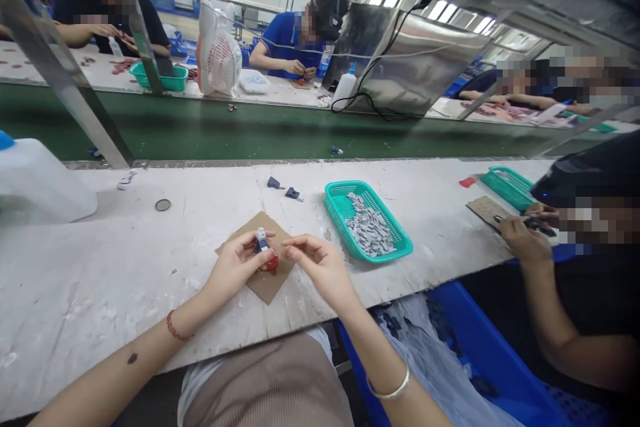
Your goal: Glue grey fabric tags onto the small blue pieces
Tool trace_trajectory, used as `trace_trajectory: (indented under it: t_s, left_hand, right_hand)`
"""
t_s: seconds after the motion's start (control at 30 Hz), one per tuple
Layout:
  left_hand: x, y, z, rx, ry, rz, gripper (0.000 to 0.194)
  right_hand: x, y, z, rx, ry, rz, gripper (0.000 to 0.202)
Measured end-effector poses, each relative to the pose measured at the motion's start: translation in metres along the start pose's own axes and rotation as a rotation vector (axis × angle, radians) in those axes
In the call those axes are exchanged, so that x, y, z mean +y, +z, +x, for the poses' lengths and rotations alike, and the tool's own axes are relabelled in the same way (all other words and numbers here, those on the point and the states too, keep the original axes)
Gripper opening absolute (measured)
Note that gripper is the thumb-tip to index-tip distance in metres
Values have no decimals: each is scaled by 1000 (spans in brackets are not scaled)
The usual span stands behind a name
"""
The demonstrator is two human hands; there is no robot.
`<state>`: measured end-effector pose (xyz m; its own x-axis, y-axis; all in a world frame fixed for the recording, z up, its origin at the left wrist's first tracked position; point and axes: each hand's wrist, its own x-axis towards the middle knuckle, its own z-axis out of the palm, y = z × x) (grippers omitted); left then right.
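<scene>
My left hand [240, 259] is closed around a small dark blue and white figure [261, 240], its pale top pointing up between thumb and fingers. Just under the thumb shows a round red object [271, 260]; whether it belongs to the figure or lies below it, I cannot tell. My right hand [320, 267] hovers close by on the right, thumb and forefinger drawn together in a pinch; anything between them is too small to make out. Beneath both hands lies a square of brown cardboard [270, 288] on the white worktable [125, 267].
A green basket [405, 250] of small grey pieces stands right of my hands. Two dark blue parts [293, 193] lie beyond the cardboard. At left are a round metal cap [163, 204] and a white jug [45, 180]. A co-worker [590, 293] sits at right, above a blue crate [460, 320].
</scene>
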<state>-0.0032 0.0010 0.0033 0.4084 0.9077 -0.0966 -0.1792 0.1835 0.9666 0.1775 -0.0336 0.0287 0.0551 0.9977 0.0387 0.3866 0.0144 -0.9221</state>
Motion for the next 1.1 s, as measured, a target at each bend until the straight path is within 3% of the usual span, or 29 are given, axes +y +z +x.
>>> trace_trajectory:
  t_s: [0.07,0.17,0.23,0.3,0.47,0.77,0.93,1.1]
  left_hand:
    - [4,-5,3,70,3,41,44]
    - [10,-17,10,149,64,99,45]
    - [11,-25,16,196,109,152,46]
    - [10,-34,23,253,144,212,47]
    - [6,-57,46,371,157,349,55]
    - [24,-126,131,615,190,928,35]
    - [35,-145,180,653,170,1091,34]
    - [36,-150,217,570,175,1232,35]
  right_hand:
    - [10,-36,11,97,-6,-247,28]
    - [32,-96,34,236,41,-418,28]
    - [47,-125,49,250,69,-519,27]
    - [58,-139,61,192,77,-587,24]
    - [69,-134,75,36,57,-686,16]
    - [72,-134,78,36,23,-708,14]
    - [69,-139,69,134,-18,-650,13]
    - [50,-122,21,365,-233,-443,13]
